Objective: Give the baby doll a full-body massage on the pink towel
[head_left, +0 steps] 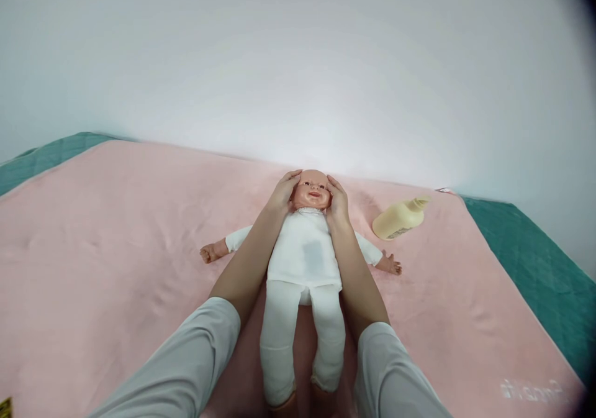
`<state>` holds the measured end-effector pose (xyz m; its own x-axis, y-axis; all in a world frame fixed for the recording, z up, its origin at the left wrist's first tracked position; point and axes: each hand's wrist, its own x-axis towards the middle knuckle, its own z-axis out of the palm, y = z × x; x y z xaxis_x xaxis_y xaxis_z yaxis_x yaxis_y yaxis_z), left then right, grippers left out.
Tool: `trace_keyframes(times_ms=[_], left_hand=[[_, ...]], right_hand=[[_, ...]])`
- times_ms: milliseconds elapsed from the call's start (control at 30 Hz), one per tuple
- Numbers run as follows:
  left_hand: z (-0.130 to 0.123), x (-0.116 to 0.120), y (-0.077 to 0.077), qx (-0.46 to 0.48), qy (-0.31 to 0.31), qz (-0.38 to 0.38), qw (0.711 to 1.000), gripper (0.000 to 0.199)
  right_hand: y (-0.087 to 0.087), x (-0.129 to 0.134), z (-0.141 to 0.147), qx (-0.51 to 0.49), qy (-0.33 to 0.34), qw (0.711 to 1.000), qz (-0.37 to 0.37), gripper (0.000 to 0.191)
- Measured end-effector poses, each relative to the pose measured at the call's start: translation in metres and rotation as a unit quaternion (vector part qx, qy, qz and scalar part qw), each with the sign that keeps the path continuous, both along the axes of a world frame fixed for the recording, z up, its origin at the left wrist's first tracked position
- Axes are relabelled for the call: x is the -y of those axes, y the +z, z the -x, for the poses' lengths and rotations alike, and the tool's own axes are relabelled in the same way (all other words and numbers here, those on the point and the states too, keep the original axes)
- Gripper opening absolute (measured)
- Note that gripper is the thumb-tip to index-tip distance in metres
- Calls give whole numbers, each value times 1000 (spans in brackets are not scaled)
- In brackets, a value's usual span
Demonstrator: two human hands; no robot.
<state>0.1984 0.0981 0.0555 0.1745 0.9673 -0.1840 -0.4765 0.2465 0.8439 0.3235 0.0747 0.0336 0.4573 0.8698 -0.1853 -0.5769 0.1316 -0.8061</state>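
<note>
A baby doll [305,250] in a white top and trousers lies on its back on a pink cloth [116,238], its arms spread to both sides and its head toward the wall. My left hand [284,190] rests against the left side of the doll's head, and my right hand [338,199] against the right side. Both palms face inward, with the fingertips near the top of the head and the smiling face showing between them. My forearms lie over the doll's upper arms.
A pale yellow pump bottle [399,219] stands tilted in view to the right of the doll. Green quilted fabric [540,269] shows beyond the pink cloth. A pale wall [298,64] rises behind. Something yellow and black [5,407] shows at the lower left corner.
</note>
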Motion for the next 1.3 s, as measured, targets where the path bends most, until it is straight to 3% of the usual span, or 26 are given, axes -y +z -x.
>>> trace_keyframes(times_ms=[267, 500, 733, 967, 1300], left_hand=[[-2, -2, -7, 16, -1, -31, 999, 17], [-1, 6, -1, 2, -11, -40, 999, 37], [-1, 2, -7, -13, -14, -45, 999, 48], [-2, 3, -5, -42, -5, -43, 998, 39], [7, 8, 6, -22, -33, -20, 999, 34]], right_hand=[[-1, 0, 1, 0, -4, 1000, 11, 29], [1, 5, 4, 66, 4, 998, -9, 40], [6, 10, 6, 86, 8, 996, 7, 46], [3, 6, 5, 82, -12, 996, 17, 33], [5, 4, -1, 30, 11, 999, 21, 26]])
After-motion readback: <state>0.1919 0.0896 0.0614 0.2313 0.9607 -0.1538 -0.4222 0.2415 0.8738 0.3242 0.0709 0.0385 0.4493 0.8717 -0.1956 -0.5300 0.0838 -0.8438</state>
